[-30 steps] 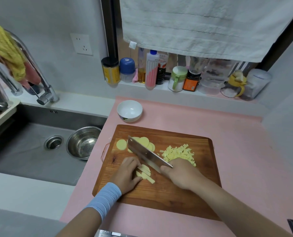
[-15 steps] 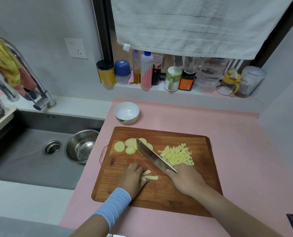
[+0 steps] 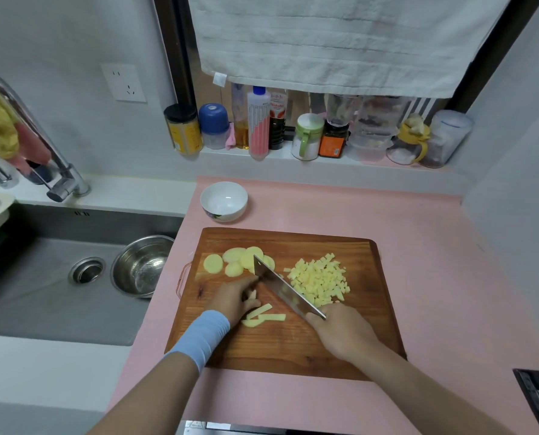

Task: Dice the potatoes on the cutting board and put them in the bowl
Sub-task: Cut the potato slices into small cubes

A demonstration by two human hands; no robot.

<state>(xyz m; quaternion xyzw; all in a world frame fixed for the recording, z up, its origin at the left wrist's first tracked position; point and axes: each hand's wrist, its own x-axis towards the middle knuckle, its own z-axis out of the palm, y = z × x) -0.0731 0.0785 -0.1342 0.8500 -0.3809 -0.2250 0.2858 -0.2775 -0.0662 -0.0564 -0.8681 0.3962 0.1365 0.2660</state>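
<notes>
The left hand (image 3: 233, 298) was curled over the pale potato strips (image 3: 263, 315); the right hand (image 3: 340, 331) was clenched round the steel cleaver (image 3: 285, 288). The strips were laid towards 3 o'clock, across the blade; diced cubes (image 3: 318, 281) were heaped at 2 o'clock. The bowl (image 3: 224, 200) was set at 12, beyond the wooden cutting board (image 3: 293, 350).

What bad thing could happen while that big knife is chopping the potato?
1. The left hand steadies potato strips right beside the knife, with fingers close to the blade. One slip might nick a finger.
2. The bowl stands beyond the cutting board, apart from the diced pile. Some cubes may spill onto the counter on the way there.
</notes>
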